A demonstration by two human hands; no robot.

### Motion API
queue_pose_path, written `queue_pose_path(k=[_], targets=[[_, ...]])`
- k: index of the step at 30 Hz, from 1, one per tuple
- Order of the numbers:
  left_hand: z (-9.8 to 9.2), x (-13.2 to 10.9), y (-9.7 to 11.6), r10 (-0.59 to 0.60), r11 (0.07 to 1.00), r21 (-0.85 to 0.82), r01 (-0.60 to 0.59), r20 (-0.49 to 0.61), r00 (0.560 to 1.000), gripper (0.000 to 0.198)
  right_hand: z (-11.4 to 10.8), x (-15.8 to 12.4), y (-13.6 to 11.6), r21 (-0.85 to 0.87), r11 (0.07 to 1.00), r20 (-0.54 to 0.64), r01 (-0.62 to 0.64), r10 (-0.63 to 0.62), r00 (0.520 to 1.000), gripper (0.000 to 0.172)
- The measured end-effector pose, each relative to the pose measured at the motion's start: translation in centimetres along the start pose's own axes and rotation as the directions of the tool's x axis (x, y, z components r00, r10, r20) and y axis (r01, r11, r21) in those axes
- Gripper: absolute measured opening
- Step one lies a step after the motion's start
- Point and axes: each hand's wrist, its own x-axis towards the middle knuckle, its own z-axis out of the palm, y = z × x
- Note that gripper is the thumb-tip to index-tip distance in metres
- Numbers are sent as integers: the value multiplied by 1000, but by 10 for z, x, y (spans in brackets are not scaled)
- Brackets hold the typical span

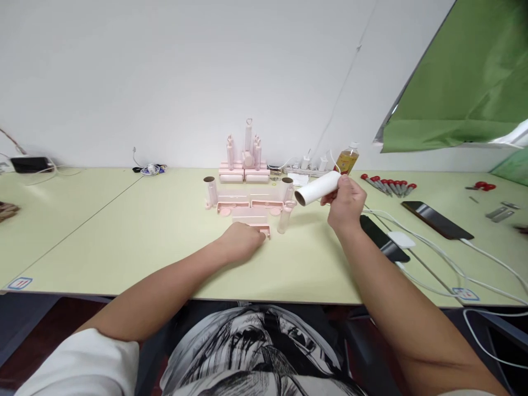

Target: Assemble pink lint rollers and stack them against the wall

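White roll (318,188), pale-pink cases (233,205), yellow-green tabletop (103,236), green sheet (462,88), black-on-white sketch-like print on clothing (256,352).

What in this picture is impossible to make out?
All in the head view:
Pink piece, left part: hidden by the left hand.
White roll, far end: covered by the right hand.
Bottle, label: lettering too small to read.
Brown object: cut off by the left edge.

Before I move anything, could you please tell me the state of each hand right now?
Left hand: curled at a pink plastic piece; whether it grips cannot be told.
Right hand: closed, holding a white roll.
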Motion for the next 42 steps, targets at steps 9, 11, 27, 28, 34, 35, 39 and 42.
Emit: queue_pose_path(k=[9, 11, 27, 28, 34, 35, 39, 42], targets=[[-6, -5, -5, 33, 982, -181, -47, -80, 996, 26, -40, 34, 31, -787, 560, -174, -259, 200, 964, 37], [-8, -6, -6, 35, 978, -202, -54, -97, 995, 25, -43, 34, 33, -839, 454, -171, -300, 303, 938, 35], [-6, -8, -27, -242, 668, -711, -221, -488, 839, 18, -22, 18, 22, -626, 780, -85, 5, -75, 994, 33], [-6, -7, -28, -295, 567, -788, -240, -466, 834, 20, -22, 17, 23, -576, 817, -97, 29, -103, 990, 35], [-19, -6, -32, -410, -407, -876, -258, -78, 909, 18, -11, 8, 2, -188, 965, -139, 182, -210, 968, 40], [-22, -6, -32, -414, -482, -838, -255, -38, 909, 14, -8, 3, -7, -142, 967, -118, 211, -228, 966, 39], [-31, -6, -31, -415, -595, -762, -255, 19, 910, 20, 10, -30, -50, -7, 964, 152, 266, -261, 953, 34], [-31, -9, -24, -285, -592, -789, -167, 12, 958, 45, 22, -58, -75, -64, 965, 447, 253, -199, 872, 31]])
